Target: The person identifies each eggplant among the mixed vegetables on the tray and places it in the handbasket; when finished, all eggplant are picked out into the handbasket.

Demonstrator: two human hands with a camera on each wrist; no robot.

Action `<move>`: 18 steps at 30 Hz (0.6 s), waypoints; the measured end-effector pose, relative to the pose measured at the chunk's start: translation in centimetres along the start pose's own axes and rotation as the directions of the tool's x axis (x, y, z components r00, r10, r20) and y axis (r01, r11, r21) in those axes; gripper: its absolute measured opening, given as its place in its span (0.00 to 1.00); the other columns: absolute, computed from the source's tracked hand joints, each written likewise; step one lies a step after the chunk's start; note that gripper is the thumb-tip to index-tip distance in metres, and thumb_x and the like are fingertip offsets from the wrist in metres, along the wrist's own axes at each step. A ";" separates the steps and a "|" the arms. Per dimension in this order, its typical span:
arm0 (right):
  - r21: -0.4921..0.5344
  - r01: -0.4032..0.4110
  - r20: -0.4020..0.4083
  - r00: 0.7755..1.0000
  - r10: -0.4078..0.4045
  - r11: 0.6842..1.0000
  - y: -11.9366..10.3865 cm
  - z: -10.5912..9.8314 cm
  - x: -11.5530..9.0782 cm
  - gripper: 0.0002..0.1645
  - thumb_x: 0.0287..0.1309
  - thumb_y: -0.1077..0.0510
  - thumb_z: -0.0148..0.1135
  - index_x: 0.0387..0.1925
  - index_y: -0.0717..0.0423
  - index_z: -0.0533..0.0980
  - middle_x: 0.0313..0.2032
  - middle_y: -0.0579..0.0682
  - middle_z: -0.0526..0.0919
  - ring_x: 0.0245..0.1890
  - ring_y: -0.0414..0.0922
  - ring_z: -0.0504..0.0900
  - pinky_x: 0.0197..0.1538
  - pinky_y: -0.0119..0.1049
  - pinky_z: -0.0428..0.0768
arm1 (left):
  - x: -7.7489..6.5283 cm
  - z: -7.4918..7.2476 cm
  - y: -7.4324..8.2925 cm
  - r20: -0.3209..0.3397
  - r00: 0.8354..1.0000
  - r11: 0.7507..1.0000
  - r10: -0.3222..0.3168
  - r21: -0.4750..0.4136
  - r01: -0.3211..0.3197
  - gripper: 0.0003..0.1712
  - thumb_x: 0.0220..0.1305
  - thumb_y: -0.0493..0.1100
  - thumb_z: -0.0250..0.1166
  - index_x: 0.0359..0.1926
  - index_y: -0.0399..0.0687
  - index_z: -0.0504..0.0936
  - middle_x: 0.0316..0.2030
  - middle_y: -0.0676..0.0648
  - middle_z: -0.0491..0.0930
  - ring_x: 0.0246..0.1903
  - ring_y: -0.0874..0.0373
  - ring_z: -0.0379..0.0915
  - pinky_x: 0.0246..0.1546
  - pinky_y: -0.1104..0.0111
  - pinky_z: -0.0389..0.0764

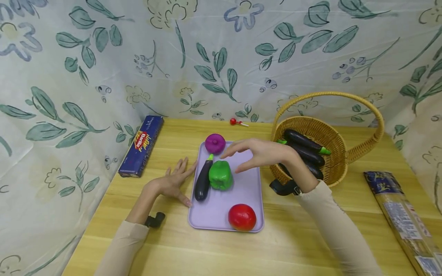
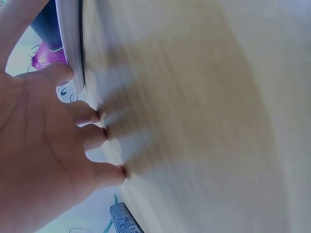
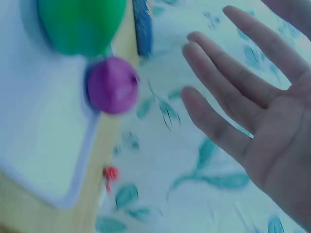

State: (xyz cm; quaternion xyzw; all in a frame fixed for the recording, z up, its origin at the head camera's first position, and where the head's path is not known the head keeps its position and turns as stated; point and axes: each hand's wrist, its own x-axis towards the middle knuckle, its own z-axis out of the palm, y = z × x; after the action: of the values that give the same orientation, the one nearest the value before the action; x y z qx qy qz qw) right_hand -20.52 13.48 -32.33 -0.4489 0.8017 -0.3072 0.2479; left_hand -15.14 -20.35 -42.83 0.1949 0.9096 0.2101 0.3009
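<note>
A lilac tray point(image 1: 241, 191) lies on the wooden table. On it are a purple onion point(image 1: 215, 143), an eggplant point(image 1: 203, 180), a green bell pepper point(image 1: 220, 175) and a round red fruit or vegetable point(image 1: 242, 217) whose kind I cannot tell. My left hand point(image 1: 175, 183) rests spread on the table at the tray's left edge, its fingertips touching the wood in the left wrist view. Above the tray, just right of the pepper, hovers my right hand point(image 1: 257, 153). Its fingers are apart and gently bent, with nothing between them; the right wrist view shows the open palm.
A wicker basket point(image 1: 340, 153) with a tall handle holds several eggplants point(image 1: 304, 140) at the right. The blue spaghetti box point(image 1: 141, 147) lies at the back left. Near the back edge is a red lollipop point(image 1: 233, 121). A long pasta packet point(image 1: 402, 218) lies far right.
</note>
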 end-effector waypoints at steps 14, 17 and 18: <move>-0.049 0.135 0.199 0.972 -0.122 0.990 -1.8 5.2 8.0 0.28 0.58 0.63 0.75 0.61 0.51 0.83 0.65 0.49 0.82 0.73 0.52 0.71 0.76 0.49 0.72 | -0.1 0.0 -0.2 0.008 1.000 1.000 0.008 0.001 -0.008 0.81 0.47 0.64 0.81 0.84 0.54 0.31 0.80 0.32 0.16 0.79 0.34 0.09 0.74 0.28 0.24; -0.047 0.143 0.246 0.961 -0.128 0.989 -1.9 6.1 9.1 0.27 0.57 0.65 0.75 0.59 0.52 0.84 0.66 0.50 0.82 0.77 0.54 0.66 0.78 0.49 0.69 | -0.2 0.0 -0.2 0.013 1.000 1.000 0.010 -0.005 -0.010 0.80 0.47 0.64 0.81 0.84 0.54 0.32 0.79 0.32 0.15 0.79 0.34 0.09 0.74 0.29 0.23; -0.048 0.146 0.260 0.957 -0.129 0.988 -1.9 6.4 9.4 0.26 0.57 0.66 0.75 0.59 0.52 0.84 0.66 0.50 0.82 0.78 0.55 0.65 0.78 0.49 0.68 | -0.2 0.0 -0.2 0.011 1.000 1.000 0.013 -0.009 -0.012 0.80 0.47 0.63 0.81 0.84 0.53 0.32 0.79 0.32 0.15 0.79 0.34 0.09 0.74 0.28 0.23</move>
State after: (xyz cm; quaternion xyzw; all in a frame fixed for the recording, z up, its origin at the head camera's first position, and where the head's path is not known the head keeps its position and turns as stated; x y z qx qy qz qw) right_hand -19.63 2.82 -36.51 -0.5474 0.7395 -0.2363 0.3126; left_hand -15.06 -20.63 -42.84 0.2005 0.9057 0.2147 0.3056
